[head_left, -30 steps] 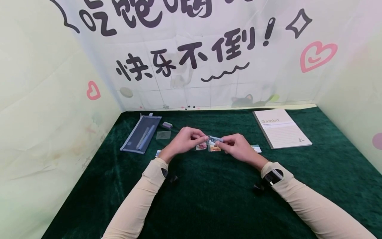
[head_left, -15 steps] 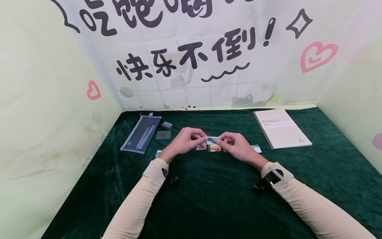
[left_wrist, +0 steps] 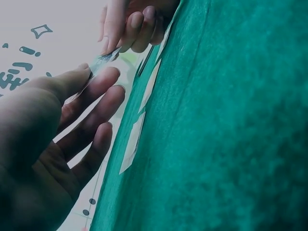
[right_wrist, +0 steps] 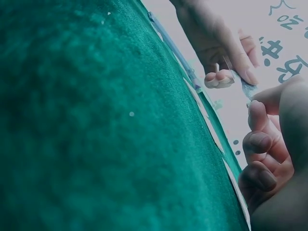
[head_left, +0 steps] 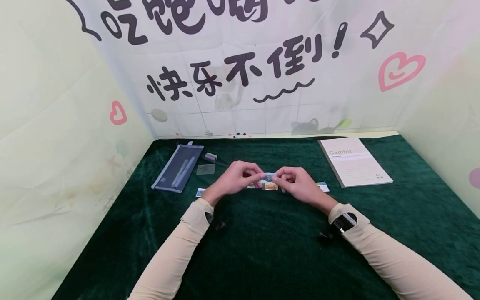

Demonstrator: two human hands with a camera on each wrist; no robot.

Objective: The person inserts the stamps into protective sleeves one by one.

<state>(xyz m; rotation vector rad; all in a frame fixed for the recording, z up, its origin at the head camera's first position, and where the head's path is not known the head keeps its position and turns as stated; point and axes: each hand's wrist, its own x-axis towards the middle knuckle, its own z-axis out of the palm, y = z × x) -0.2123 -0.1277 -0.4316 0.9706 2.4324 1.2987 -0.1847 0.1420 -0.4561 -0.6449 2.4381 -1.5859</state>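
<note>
Between both hands, raised above the cloth, is a small bluish picture card (head_left: 268,178). My left hand (head_left: 240,177) pinches its left end with thumb and forefinger; the other fingers stand apart from it in the left wrist view. At the opposite end, my right hand (head_left: 298,182) pinches the card (left_wrist: 102,61) between thumb and forefinger. A clear film edge (right_wrist: 227,63) shows by the left fingers in the right wrist view. Below the hands lies an orange picture card (head_left: 271,187). Other cards in that row are partly hidden, including a left card (head_left: 200,192) and a right card (head_left: 323,187).
A blue mesh pencil case (head_left: 176,171) with pens inside lies at the back left. Beside it are a small purple-and-white block (head_left: 211,157) and a clear rectangular sheet (head_left: 206,169). A notebook (head_left: 356,164) lies back right on the green cloth (head_left: 262,250).
The held card was tilted a second ago and is now more level between the hands. The right fingers shifted slightly on its end. The things on the cloth have stayed put.
</note>
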